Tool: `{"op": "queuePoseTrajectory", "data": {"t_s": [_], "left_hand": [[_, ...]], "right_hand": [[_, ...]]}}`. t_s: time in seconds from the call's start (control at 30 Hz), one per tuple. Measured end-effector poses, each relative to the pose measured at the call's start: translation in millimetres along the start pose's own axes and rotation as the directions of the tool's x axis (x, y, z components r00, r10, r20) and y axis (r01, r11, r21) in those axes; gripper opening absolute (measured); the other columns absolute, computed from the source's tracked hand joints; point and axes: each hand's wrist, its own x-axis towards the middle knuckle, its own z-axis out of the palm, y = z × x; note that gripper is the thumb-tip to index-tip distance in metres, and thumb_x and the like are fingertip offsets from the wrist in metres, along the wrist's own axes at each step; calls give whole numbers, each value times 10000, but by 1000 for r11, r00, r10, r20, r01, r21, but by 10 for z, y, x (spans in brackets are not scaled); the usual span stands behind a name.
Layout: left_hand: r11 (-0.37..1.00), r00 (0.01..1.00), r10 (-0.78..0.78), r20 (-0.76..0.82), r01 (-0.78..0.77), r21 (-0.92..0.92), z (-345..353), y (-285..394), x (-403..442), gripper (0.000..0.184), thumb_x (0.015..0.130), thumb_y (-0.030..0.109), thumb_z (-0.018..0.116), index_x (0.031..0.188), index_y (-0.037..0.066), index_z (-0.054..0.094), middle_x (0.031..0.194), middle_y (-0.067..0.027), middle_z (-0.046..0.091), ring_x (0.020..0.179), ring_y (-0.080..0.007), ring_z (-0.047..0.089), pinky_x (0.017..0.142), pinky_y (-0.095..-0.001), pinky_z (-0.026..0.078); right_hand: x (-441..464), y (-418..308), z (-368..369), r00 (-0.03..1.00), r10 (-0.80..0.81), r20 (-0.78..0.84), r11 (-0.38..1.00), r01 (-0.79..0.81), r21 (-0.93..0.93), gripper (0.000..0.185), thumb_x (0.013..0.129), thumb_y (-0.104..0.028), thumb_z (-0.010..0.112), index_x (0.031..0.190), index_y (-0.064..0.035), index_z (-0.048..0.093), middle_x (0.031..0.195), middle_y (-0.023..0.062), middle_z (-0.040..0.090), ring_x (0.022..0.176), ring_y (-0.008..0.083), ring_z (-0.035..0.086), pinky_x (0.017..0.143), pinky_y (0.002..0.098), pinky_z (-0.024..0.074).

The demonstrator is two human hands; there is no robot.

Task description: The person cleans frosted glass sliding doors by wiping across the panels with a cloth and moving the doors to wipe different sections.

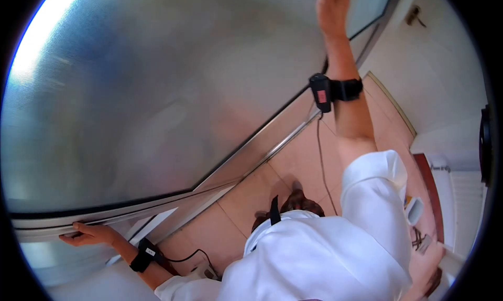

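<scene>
A large frosted glass panel [173, 91] in a metal frame [236, 167] fills the left and middle of the view. Low on the left, my left hand [91, 234] is closed around the frame's edge, thumb on one side and fingers on the other. My right hand [334, 10] reaches up to the top of the view, beside the panel's far part. Its fingers are mostly cut off by the picture's edge; a small dark thing shows by them, too little of it to name. Each wrist wears a black strap with a small box, like this right one [320, 93].
Pink floor tiles [236, 212] and a metal track [291, 136] run below the panel. A white door with a handle [414, 16] stands at upper right. Cables hang from both wrist boxes. Small items, including a white container [414, 212], lie at the right.
</scene>
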Motion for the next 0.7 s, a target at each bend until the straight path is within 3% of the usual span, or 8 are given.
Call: {"op": "queuePoseTrajectory", "data": {"t_s": [0.13, 0.17, 0.2, 0.33, 0.37, 0.43, 0.6, 0.7], "left_hand": [[994, 994, -109, -14, 109, 18, 30, 37, -20, 723, 943, 441, 504, 1418, -39, 244, 1376, -261, 303, 1232, -363, 422, 963, -433, 444], [992, 992, -122, -13, 122, 11, 36, 84, -25, 727, 948, 455, 482, 1424, -36, 236, 1394, -264, 287, 1235, -361, 421, 974, -421, 436], [984, 984, -178, 17, 178, 10, 35, 163, -23, 702, 968, 400, 459, 1441, -34, 176, 1452, -255, 227, 1320, -357, 325, 1061, -424, 339], [988, 988, -151, 31, 150, 36, 39, 231, -10, 693, 979, 416, 417, 1438, -40, 170, 1454, -267, 219, 1309, -371, 335, 1056, -432, 344], [992, 992, -121, 33, 120, 45, 33, 227, -1, 688, 979, 412, 415, 1436, -41, 172, 1454, -267, 215, 1310, -375, 332, 1057, -435, 345], [995, 994, -99, 43, 99, 17, 34, 280, 6, 674, 980, 387, 424, 1431, -50, 178, 1462, -263, 202, 1324, -382, 314, 1074, -441, 332], [998, 1000, 11, -26, -9, 66, 41, 111, 5, 649, 978, 354, 458, 1420, -58, 220, 1438, -259, 241, 1319, -377, 321, 1098, -444, 285], [998, 997, 69, -16, -69, 2, 28, 24, 0, 635, 970, 295, 506, 1424, -52, 231, 1448, -251, 240, 1312, -377, 329, 1091, -440, 292]], "right_hand": [[-851, 453, -84, 994, 91, 65, 996, -92, 9, 541, 1015, -314, 347, 1440, 14, 281, 1518, 188, 234, 1404, 322, 218, 1133, 373, 148], [-1112, 449, -113, 980, 188, 63, 982, -189, 16, 572, 1009, -350, 341, 1446, 12, 269, 1516, 214, 217, 1406, 345, 200, 1135, 400, 136], [-1418, 424, -167, 957, 284, 64, 958, -286, 22, 603, 1003, -385, 336, 1452, 10, 258, 1514, 241, 199, 1409, 368, 181, 1137, 427, 124], [-2709, 501, -267, 722, 692, 26, 717, -691, 97, 664, 998, -429, 327, 1462, 29, 201, 1539, 212, 145, 1429, 317, 141, 1153, 393, 90], [-2770, 425, -241, 724, 688, 36, 717, -687, 119, 664, 998, -429, 327, 1462, 29, 201, 1539, 212, 145, 1429, 317, 141, 1153, 393, 90], [-2744, 288, -213, 547, 837, -11, 541, -826, 155, 679, 1001, -440, 311, 1465, 37, 179, 1546, 207, 124, 1434, 310, 121, 1153, 391, 96], [-2069, -542, 79, 753, 657, -17, 753, -656, 38, 644, 1006, -407, 311, 1470, 21, 186, 1547, 209, 114, 1430, 345, 109, 1151, 428, 94], [-1605, -1398, 264, 903, 426, 63, 903, -428, 29, 606, 1007, -374, 310, 1469, 6, 213, 1546, 202, 134, 1424, 376, 107, 1139, 477, 72]]}}
